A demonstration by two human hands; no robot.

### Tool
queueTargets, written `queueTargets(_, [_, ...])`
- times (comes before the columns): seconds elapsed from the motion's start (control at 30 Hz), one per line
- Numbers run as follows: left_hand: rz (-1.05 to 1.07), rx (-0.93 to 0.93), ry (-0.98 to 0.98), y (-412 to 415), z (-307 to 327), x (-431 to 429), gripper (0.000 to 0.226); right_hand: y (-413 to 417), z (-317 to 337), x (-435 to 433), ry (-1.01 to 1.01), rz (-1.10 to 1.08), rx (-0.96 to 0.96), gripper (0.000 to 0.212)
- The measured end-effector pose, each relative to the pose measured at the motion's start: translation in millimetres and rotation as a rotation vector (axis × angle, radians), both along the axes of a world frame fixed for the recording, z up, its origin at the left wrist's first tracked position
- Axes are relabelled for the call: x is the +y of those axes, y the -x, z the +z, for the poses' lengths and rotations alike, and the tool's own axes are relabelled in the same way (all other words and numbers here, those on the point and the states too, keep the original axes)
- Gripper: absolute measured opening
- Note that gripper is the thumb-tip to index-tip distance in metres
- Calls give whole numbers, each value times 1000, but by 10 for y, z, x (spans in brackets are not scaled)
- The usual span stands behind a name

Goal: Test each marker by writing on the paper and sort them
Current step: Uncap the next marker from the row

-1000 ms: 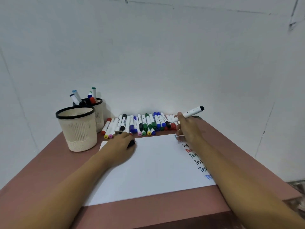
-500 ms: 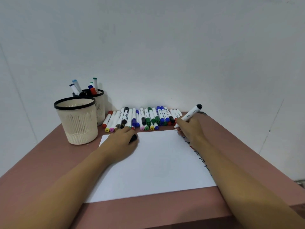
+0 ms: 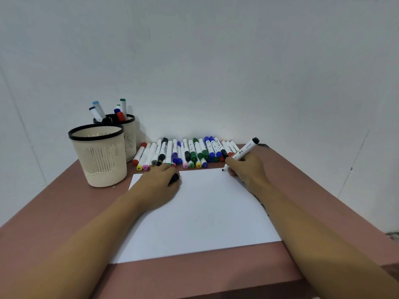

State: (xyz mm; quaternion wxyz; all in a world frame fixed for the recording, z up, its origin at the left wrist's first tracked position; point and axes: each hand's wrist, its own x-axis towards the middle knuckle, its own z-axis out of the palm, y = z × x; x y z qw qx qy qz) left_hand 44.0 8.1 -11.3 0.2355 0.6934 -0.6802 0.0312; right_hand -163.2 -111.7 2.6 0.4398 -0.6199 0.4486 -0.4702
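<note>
The right hand [image 3: 246, 170] is holding a white marker [image 3: 244, 152] in a writing hold, its grip clamped on the lower barrel. The marker is slanting up and to the right. Its black tip is pointing down at the far right part of the paper [image 3: 205, 214]; whether it is touching the sheet, I cannot tell.

The left hand [image 3: 158, 185] is resting knuckles up on the paper's far left part. Its grip is curled round a black cap [image 3: 174, 178], which is peeking out from under the fingers.

The paper is lying flat in the middle of the brown worktop [image 3: 62, 203], and both forearms are crossing it. The right forearm is covering most of the paper's right edge. Only a few specks of black ink [image 3: 262, 205] are showing beside it, too little to read.

Just beyond the paper's far edge, a row [image 3: 195, 153] of capped markers is lying side by side at the foot of the white wall [image 3: 216, 61], with red, yellow, pink, black, blue and green caps. The left hand is hiding the near ends of a few markers in the row's left half, and the right hand is hiding those at its right end.

To the left of the row, 2 cream mesh cups with black rims are standing. The front cup [image 3: 101, 158] is standing nearer the camera, and its inside is not showing. It is hiding the lower left of the back cup [image 3: 130, 139], which is holding at least 5 markers upright.
</note>
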Motion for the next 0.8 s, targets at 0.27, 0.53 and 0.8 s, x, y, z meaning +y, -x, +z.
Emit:
queueTargets(0.27, [0,2,-9,0,7,-7,21,-9,-28,-2,28,-26,70,10])
queueTargets(0.53, [7,0,-12,-2,2,-2,21,-1,-19,-11,32,-21,51,9])
queueTargets(0.8, [14,-17,-14,7,12,-8,23,21,22,36,30,-17,71,20])
